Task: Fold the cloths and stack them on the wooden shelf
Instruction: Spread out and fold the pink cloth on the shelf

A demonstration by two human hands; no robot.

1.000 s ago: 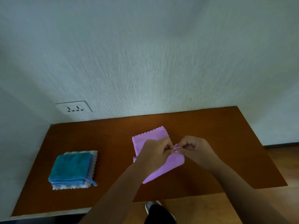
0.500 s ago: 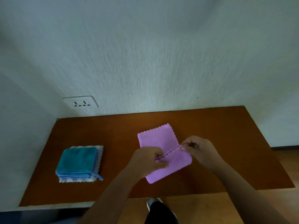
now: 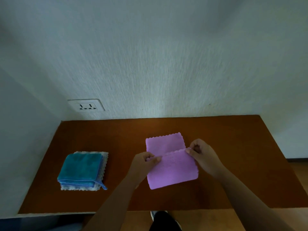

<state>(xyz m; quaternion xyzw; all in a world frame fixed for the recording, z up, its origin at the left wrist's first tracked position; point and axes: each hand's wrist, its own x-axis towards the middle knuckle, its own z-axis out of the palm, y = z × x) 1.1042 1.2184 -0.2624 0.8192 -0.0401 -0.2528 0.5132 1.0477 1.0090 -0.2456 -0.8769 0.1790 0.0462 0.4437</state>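
A purple cloth (image 3: 171,169) with scalloped edges lies on the wooden shelf (image 3: 233,147), its near half turned up over the far half. My left hand (image 3: 146,164) pinches the left corner of the turned-up edge. My right hand (image 3: 202,154) pinches the right corner of that same edge. The far part of the purple cloth still shows beyond the raised edge. At the shelf's left sits a folded teal cloth (image 3: 80,169) on top of a folded white cloth (image 3: 104,157).
A white textured wall rises behind the shelf, with a power socket (image 3: 86,105) low on its left. A side wall closes the left end. Wooden floor and my shoe (image 3: 154,215) show below the shelf's front edge.
My hands have moved apart along the cloth's raised edge, from pinching together at its middle to holding its two corners. The fold has spread wider over the far half.
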